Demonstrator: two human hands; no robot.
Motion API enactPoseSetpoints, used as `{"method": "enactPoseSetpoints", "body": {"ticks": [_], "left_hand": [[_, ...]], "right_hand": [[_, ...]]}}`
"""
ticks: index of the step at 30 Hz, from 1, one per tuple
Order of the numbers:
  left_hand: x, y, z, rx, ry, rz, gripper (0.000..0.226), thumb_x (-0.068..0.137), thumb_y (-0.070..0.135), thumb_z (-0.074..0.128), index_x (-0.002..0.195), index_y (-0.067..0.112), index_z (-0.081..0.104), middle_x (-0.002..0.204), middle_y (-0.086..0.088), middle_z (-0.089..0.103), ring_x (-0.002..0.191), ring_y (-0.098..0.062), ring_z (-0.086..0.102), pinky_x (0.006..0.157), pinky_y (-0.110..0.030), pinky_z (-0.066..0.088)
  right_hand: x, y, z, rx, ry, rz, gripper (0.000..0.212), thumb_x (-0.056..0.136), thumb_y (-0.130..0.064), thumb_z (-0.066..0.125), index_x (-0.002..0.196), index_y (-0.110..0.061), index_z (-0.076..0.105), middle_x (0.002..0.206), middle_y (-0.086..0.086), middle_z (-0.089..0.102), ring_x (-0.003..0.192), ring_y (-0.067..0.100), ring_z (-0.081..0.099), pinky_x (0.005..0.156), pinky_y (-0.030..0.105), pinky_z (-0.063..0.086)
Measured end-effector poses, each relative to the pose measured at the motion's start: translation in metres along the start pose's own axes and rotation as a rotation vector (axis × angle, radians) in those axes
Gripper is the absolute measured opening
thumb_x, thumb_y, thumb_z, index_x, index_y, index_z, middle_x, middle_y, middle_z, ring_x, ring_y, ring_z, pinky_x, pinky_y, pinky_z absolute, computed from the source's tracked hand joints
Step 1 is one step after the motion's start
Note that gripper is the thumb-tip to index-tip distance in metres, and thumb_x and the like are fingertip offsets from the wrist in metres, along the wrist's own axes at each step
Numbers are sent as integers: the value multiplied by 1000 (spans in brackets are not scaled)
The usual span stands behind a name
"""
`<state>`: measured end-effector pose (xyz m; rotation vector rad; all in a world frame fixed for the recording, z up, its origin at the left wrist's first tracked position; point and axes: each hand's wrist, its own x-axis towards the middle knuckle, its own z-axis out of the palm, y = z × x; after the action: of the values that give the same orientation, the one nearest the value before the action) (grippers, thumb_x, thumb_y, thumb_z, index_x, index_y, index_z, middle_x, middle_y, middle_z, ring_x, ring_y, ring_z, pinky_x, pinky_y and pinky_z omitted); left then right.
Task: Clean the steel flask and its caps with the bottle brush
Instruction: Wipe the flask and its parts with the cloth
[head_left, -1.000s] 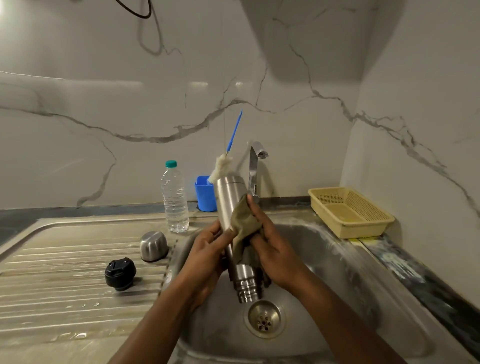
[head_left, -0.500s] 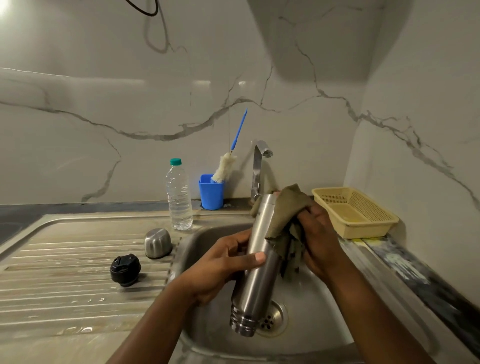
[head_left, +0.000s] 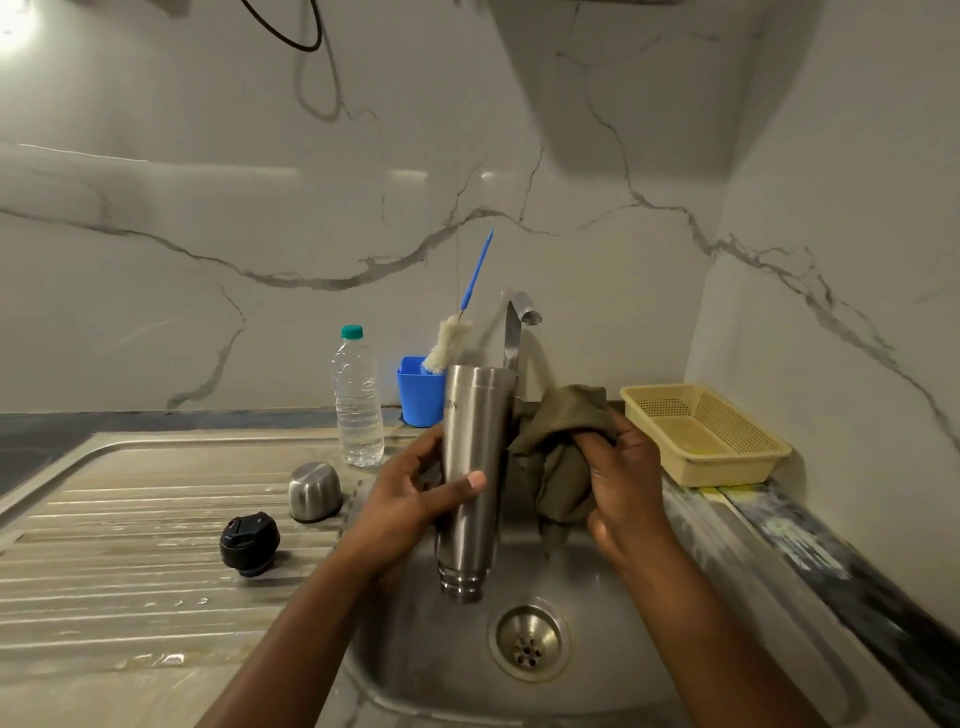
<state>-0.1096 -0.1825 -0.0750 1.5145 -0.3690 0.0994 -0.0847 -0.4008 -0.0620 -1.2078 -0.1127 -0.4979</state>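
Observation:
My left hand (head_left: 415, 493) grips the steel flask (head_left: 475, 452) upside down over the sink (head_left: 623, 649), its threaded mouth pointing at the basin. My right hand (head_left: 621, 483) holds a bunched olive cloth (head_left: 558, 441) just to the right of the flask, apart from it. The bottle brush (head_left: 452, 338), white bristles on a blue handle, stands in a blue cup (head_left: 418, 392) behind the flask. On the draining board (head_left: 130, 545) lie the steel cap (head_left: 314, 491) and the black inner cap (head_left: 249, 540).
A clear water bottle (head_left: 357, 400) with a green lid stands at the back of the draining board. The tap (head_left: 517, 332) rises behind the flask. A yellow plastic basket (head_left: 706, 434) sits on the counter to the right. The drain (head_left: 529, 639) is below the flask.
The flask has swung from tilted to nearly upright and upside down. My right hand with the cloth has come off the flask and moved a little to the right.

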Motion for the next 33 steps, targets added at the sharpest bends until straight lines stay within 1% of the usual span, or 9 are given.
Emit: {"method": "enactPoseSetpoints", "body": {"ticks": [6, 11, 14, 17, 20, 23, 26, 30, 33], "left_hand": [[-8, 39, -11, -7, 187, 137, 70, 81, 16, 86, 144, 26, 57, 132, 4, 72, 115, -24, 74, 93, -46, 62], [-27, 76, -47, 145, 304, 199, 61, 74, 22, 86, 129, 33, 65, 124, 5, 75, 112, -25, 75, 89, -42, 62], [-42, 95, -84, 207, 410, 202, 62, 70, 22, 86, 129, 25, 64, 119, 6, 76, 110, -23, 75, 93, -43, 59], [-53, 103, -129, 275, 533, 191, 64, 71, 19, 89, 130, 19, 64, 119, 1, 74, 111, -29, 74, 100, -54, 57], [-65, 99, -165, 336, 634, 159, 65, 73, 13, 93, 131, 22, 64, 123, -1, 71, 110, -33, 73, 101, -59, 56], [-75, 85, -186, 389, 697, 125, 68, 74, 14, 93, 133, 24, 61, 124, -1, 69, 109, -33, 71, 100, -61, 56], [-83, 69, -195, 382, 728, 93, 69, 79, 6, 89, 137, 22, 57, 127, 0, 66, 112, -31, 68, 103, -58, 55], [-87, 54, -197, 316, 753, 72, 65, 79, 1, 87, 133, 25, 59, 129, -3, 65, 117, -31, 66, 105, -56, 54], [-86, 49, -195, 295, 769, 67, 68, 79, 0, 86, 136, 23, 58, 132, -4, 64, 114, -25, 67, 104, -53, 55]], "right_hand": [[-14, 17, 8, -116, -101, 216, 15, 94, -7, 69, 103, -17, 77, 90, 5, 81, 92, 24, 77, 80, 34, 59], [-24, 24, 15, -99, -241, 347, 26, 91, -10, 70, 117, -10, 73, 101, 13, 79, 102, 32, 75, 86, 41, 60], [-35, 25, 25, -82, -371, 388, 38, 87, -4, 69, 123, -15, 70, 108, 12, 78, 104, 30, 75, 81, 38, 61], [-50, 22, 34, -134, -490, 326, 48, 90, 11, 62, 122, -24, 66, 109, 6, 78, 101, 21, 74, 77, 29, 60], [-59, 21, 39, -324, -645, 211, 48, 92, 4, 67, 120, -34, 62, 108, -4, 78, 104, 15, 73, 91, 37, 60], [-63, 20, 43, -489, -741, 10, 52, 86, 8, 69, 106, -39, 73, 114, -17, 76, 111, 3, 70, 99, 29, 54], [-68, 19, 45, -493, -769, -22, 62, 82, 16, 65, 101, -41, 81, 122, -25, 72, 120, -2, 65, 107, 24, 48], [-69, 18, 42, -474, -802, -8, 58, 88, 16, 63, 109, -35, 81, 110, -16, 79, 108, 3, 72, 95, 23, 57], [-69, 18, 42, -456, -816, -3, 58, 87, 17, 62, 113, -32, 80, 109, -13, 79, 107, 5, 73, 88, 19, 57]]}}
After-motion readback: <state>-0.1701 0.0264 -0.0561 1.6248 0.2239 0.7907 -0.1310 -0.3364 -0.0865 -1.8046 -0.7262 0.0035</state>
